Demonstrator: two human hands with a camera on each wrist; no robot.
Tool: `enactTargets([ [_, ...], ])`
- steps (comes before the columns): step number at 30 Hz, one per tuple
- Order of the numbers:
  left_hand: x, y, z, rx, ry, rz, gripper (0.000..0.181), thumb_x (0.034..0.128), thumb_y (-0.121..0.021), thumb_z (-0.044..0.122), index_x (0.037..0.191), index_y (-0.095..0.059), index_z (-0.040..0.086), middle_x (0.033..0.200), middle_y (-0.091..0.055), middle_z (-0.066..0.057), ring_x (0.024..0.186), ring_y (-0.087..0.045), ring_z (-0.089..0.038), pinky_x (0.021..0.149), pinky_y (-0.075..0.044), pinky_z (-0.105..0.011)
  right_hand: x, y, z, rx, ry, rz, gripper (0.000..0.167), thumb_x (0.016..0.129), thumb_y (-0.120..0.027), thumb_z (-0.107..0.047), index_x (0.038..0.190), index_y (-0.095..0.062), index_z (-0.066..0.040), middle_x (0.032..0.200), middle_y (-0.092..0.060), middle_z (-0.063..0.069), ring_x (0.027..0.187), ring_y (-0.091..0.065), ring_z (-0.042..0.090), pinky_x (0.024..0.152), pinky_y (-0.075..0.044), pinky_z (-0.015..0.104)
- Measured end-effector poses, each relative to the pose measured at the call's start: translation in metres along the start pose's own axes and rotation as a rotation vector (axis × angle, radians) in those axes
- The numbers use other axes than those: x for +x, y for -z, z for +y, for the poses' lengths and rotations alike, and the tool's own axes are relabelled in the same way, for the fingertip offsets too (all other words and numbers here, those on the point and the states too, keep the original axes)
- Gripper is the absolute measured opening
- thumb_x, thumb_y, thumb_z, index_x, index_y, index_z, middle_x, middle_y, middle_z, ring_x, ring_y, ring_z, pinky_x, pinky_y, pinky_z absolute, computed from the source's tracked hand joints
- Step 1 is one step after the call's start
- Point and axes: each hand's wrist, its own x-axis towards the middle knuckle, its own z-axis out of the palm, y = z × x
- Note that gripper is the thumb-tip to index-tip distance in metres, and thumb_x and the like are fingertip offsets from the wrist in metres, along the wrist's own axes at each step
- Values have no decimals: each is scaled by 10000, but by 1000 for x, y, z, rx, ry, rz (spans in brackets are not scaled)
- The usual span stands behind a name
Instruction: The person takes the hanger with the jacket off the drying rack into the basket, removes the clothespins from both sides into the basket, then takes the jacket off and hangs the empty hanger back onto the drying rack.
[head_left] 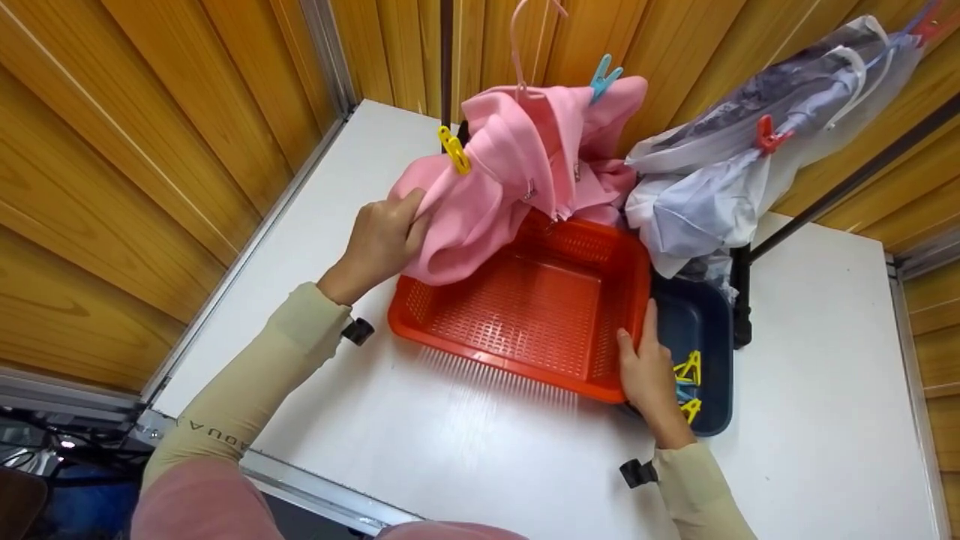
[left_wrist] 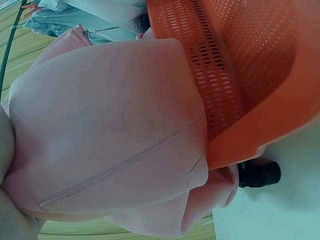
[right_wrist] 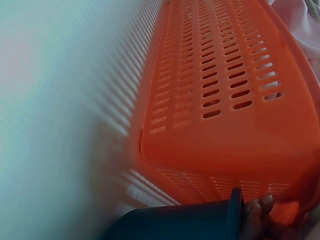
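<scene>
On the white desk [head_left: 817, 330], red basket [head_left: 510, 364] in the middle, its perforated floor bare. Pink jacket [head_left: 480, 225] above its back left corner, hung from a pink hanger [head_left: 514, 37]; whether cloth and basket touch there, cannot tell. Left hand [head_left: 379, 236] clamped on the jacket's left side, fingers curled into the cloth, just below a yellow clip [head_left: 454, 150]. Blue clip [head_left: 604, 79] on the jacket's other side. Right hand [head_left: 649, 375] clamped on the basket's right rim, thumb on the inner side. Just beside it, dark bin [head_left: 720, 360], partly covered by the basket's end, yellow and blue loose clips inside. Behind, to the right, a white hanging [head_left: 705, 202] with a red clip [head_left: 769, 136]; cloth or plastic, cannot tell. Black pole [head_left: 855, 176] slants past it.
</scene>
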Motion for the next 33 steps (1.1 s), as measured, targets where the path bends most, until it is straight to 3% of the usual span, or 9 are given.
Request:
enactTargets([
  [18,-11,-6,-4,-4,-10,11,163,943,-566,147,862,-535,9,557,-430,-114,478,-413,-277,461,-350,-394,1,-2,3,10,11,3,700,1037,-362,-338,1549,104,-235,1432,-409,333,1205,-525,469,1038,-380,609],
  [33,-19,-10,-7,-41,-2,-37,169,949,-570,149,855,-540,12,559,-428,-95,500,-396,-250,479,-334,-341,1,-2,3,24,19,7,702,1037,-364,-330,1549,104,-226,1446,-396,326,1211,-523,468,1038,-381,610],
])
